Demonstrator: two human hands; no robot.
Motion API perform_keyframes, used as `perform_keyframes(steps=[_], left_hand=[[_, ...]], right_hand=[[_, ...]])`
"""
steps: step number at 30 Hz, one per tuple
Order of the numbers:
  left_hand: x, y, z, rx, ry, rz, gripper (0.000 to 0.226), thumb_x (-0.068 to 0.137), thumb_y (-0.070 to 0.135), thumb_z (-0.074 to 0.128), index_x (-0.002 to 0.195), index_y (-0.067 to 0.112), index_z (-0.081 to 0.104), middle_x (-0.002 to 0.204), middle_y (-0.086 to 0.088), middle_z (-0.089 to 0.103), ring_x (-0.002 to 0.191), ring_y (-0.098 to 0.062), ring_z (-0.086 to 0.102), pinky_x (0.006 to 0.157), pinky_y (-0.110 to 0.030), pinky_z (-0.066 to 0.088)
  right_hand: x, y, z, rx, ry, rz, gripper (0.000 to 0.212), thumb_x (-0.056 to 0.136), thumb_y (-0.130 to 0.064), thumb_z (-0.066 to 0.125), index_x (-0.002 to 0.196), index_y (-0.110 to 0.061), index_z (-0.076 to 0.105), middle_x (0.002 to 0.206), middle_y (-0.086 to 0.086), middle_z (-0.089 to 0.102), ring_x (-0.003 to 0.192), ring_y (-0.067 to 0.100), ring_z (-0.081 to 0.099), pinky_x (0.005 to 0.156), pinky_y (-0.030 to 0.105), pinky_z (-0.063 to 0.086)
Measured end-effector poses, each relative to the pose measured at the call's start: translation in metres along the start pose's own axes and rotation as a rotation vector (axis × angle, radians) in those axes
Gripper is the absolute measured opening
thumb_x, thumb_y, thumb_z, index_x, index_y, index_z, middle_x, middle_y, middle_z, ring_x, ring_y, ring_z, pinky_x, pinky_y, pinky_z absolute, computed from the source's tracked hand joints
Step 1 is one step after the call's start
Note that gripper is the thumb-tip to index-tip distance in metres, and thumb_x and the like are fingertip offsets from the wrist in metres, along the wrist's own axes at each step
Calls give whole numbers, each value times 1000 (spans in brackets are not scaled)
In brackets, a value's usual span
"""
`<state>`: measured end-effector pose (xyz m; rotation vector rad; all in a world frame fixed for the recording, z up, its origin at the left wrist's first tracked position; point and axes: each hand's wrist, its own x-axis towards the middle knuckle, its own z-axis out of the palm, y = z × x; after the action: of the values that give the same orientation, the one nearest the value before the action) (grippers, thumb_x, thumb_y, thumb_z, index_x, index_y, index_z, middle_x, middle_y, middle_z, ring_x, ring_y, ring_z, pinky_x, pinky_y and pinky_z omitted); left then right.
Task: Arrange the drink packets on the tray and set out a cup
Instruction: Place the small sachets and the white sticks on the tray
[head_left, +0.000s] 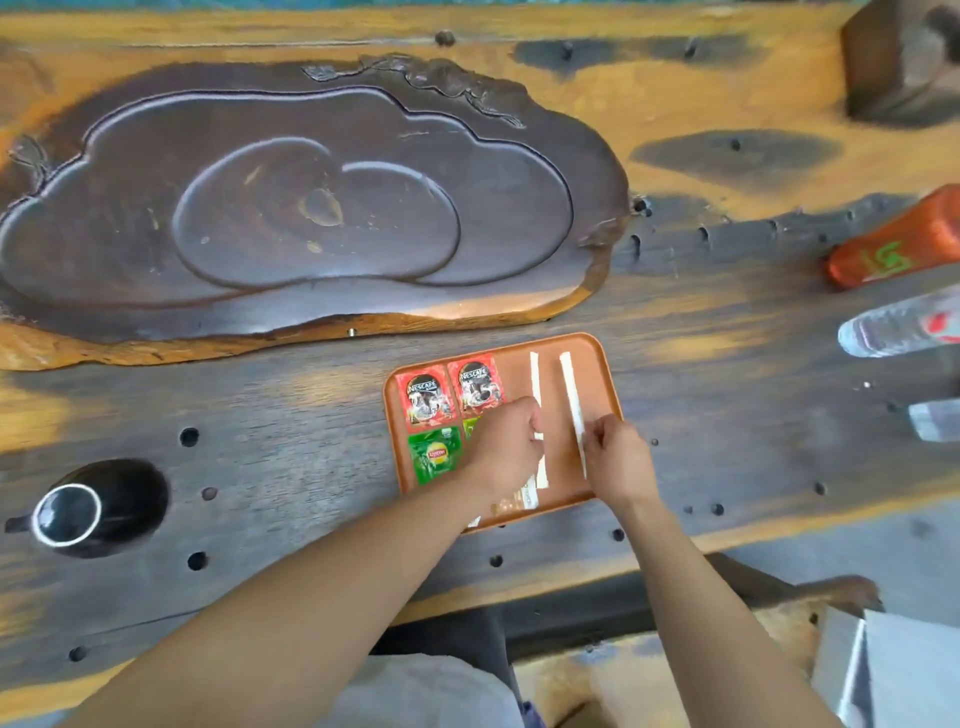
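Observation:
An orange tray (602, 374) lies on the wooden table. On its left part sit two red coffee packets (451, 395) above a green tea packet (435, 456); a second green packet is mostly hidden under my left hand (511, 447). Two long white stick packets lie on the tray's right part. My left hand pinches the left stick (535, 379), and my right hand (615, 457) pinches the right stick (571, 395). A brownish packet (519, 501) shows under my left wrist. A black cup (78, 512) with a white rim stands far left.
A large dark carved wooden tea board (311, 208) fills the table behind the tray. At the right edge lie an orange bottle (898, 244) and a clear plastic bottle (898, 327). A wooden block (904, 57) sits at the far right corner.

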<state>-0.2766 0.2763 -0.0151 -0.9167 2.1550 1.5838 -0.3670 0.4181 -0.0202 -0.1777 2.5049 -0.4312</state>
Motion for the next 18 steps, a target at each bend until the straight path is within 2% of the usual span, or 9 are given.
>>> perform_keyframes(steps=[5,10,15,18], left_hand=[[8,4,5,168,65,-50,12,86,4,61,95,11,63,95,-12,70,83,-30,68,63,-30,49],[8,-2,-2,343,52,-38,12,89,7,60,101,7,61,92,-15,69,83,-34,68,68,-39,58],[1,-2,-18,533,26,59,13,91,21,60,100,13,59,92,-11,67,84,-34,67,66,-41,57],[-6,-8,-24,634,117,236,24,91,28,62,107,11,59,104,-9,60,98,-30,60,77,-40,52]], right_hand=[[2,-11,10,-51,-55,-76,18,96,-12,50,79,-17,53,80,3,63,73,29,59,61,33,39],[-3,-20,8,-119,-41,-168,8,94,-14,50,89,-15,57,82,5,66,74,29,61,65,41,54],[-1,-12,-2,-167,-31,-314,5,93,-14,56,97,-15,60,94,4,66,82,27,62,68,43,55],[4,-5,-11,-209,-25,-503,21,91,-12,60,111,-18,61,109,0,63,99,22,59,78,41,54]])
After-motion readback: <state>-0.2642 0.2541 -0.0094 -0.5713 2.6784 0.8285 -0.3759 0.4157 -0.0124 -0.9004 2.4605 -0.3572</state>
